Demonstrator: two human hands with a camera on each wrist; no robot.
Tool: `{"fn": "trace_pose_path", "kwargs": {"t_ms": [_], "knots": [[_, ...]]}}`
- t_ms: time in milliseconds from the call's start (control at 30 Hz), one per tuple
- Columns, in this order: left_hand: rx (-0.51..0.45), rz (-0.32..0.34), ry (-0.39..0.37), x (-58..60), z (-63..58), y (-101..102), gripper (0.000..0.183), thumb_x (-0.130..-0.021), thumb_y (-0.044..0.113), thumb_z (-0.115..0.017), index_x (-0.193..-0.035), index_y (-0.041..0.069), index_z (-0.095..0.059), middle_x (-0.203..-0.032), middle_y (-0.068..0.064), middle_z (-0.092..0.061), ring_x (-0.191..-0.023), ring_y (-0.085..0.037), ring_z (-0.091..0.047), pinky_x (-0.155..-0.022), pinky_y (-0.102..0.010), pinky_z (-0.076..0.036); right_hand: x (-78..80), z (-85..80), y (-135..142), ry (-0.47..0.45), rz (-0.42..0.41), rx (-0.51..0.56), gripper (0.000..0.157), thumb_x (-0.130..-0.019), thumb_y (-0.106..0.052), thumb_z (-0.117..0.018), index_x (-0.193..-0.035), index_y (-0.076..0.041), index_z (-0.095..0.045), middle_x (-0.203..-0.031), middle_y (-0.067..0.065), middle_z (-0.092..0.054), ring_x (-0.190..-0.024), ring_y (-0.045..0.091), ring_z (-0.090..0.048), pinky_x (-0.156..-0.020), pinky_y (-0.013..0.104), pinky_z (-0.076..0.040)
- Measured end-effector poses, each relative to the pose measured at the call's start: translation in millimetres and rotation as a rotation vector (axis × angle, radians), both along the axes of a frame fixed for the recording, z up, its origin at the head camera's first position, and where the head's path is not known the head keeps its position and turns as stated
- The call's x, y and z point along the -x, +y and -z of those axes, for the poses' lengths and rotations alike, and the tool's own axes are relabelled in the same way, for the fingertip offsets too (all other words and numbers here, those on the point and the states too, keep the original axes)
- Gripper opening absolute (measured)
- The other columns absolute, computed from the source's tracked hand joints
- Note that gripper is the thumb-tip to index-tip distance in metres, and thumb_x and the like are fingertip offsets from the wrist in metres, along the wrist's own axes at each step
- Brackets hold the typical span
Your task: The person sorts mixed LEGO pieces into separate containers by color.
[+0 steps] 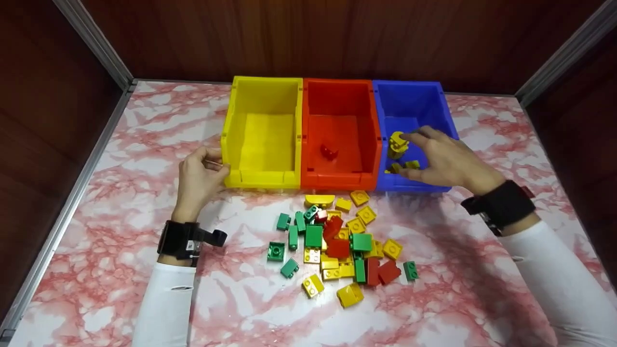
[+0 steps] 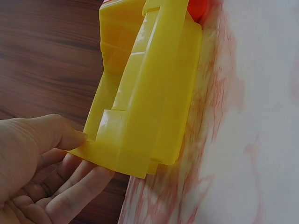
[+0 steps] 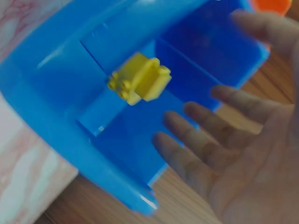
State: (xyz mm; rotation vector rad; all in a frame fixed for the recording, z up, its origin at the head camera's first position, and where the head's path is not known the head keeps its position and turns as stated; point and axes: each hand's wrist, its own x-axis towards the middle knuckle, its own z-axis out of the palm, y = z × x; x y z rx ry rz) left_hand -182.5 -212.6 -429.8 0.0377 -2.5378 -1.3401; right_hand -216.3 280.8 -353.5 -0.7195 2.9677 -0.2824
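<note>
Left grip (image 1: pixel 200 178) pinches the yellow bin (image 1: pixel 267 144) edge. Right grip (image 1: pixel 448 159), fingers spread, nothing held, over blue bin (image 1: pixel 409 99); I see yellow bricks (image 1: pixel 397 148) inside, just beside its fingertips. Mixed brick pile (image 1: pixel 337 248) on bench (image 1: pixel 231 299), between grips, nearer the person.

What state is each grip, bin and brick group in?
Left grip, pinching the edge of the yellow bin
Right grip, spread out above the blue bin, holding nothing visible
Yellow bin, upright, pinched at its edge
Red bin, upright, one red piece inside
Blue bin, upright, yellow bricks inside
Brick pile, loose on the table, colours mixed
</note>
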Motion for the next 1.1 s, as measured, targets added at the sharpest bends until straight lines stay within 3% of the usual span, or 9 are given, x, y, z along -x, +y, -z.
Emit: {"fn": "trace_pose_path", "kwargs": {"t_ms": [200, 433, 600, 767, 967, 1100], "knots": [[-0.002, 0.003, 0.003, 0.9, -0.3, 0, 0.024, -0.090, 0.004, -0.072, -0.112, -0.005, -0.070, -0.109, -0.022, -0.076, -0.094, -0.033, -0.073, -0.072, -0.004, -0.047, -28.1, -14.3, 2, 0.110, -0.045, 0.022, 0.105, -0.081, -0.063, -0.082, -0.164, -0.017, -0.038, -0.163, 0.023, -0.041, -0.141, 0.051, -0.048, -0.095, 0.075, -0.053], [0.004, 0.011, -0.001, 0.2, -0.1, -1, 0.024, -0.091, 0.004, -0.072, -0.113, -0.005, -0.070, -0.109, -0.023, -0.076, -0.095, -0.034, -0.073, -0.072, -0.004, -0.046, -64.5, -17.4, 3, 0.194, -0.159, 0.061, 0.117, -0.070, -0.059, -0.092, -0.166, -0.024, -0.034, -0.167, 0.023, -0.036, -0.142, 0.052, -0.046, -0.097, 0.082, -0.047], [0.000, 0.009, -0.005, -0.2, 0.8, -1, 0.025, -0.091, 0.004, -0.072, -0.114, -0.005, -0.070, -0.108, -0.023, -0.075, -0.094, -0.034, -0.073, -0.071, -0.004, -0.047, -88.9, -11.0, -2, 0.231, -0.242, 0.061, 0.119, -0.067, -0.062, -0.092, -0.165, -0.023, -0.036, -0.163, 0.022, -0.041, -0.136, 0.047, -0.051, -0.091, 0.076, -0.054], [-0.005, 0.007, -0.008, -0.1, 1.4, -1, 0.024, -0.091, 0.004, -0.072, -0.113, -0.005, -0.070, -0.108, -0.023, -0.075, -0.093, -0.032, -0.072, -0.072, -0.004, -0.047, -102.6, 4.2, -9, 0.200, -0.258, 0.064, 0.112, -0.069, -0.058, -0.094, -0.162, -0.024, -0.042, -0.156, 0.019, -0.050, -0.129, 0.042, -0.058, -0.075, 0.057, -0.064], [-0.003, 0.001, -0.008, -0.8, 1.1, -1, 0.022, -0.090, 0.002, -0.071, -0.111, -0.004, -0.071, -0.108, -0.023, -0.076, -0.093, -0.034, -0.073, -0.073, -0.004, -0.047, -111.1, 32.4, -18, 0.092, -0.301, 0.075, 0.088, -0.073, -0.045, -0.093, -0.149, -0.017, -0.058, -0.137, 0.012, -0.065, -0.116, 0.031, -0.069, -0.083, 0.049, -0.065], [-0.005, 0.000, -0.006, -0.2, 0.1, 0, 0.022, -0.090, 0.003, -0.071, -0.110, -0.004, -0.071, -0.108, -0.023, -0.076, -0.092, -0.034, -0.073, -0.072, -0.004, -0.047, -113.3, 48.6, -19, -0.001, -0.280, 0.056, 0.074, -0.077, -0.041, -0.092, -0.140, -0.016, -0.064, -0.126, 0.007, -0.068, -0.103, 0.019, -0.066, -0.081, 0.041, -0.064]]}}
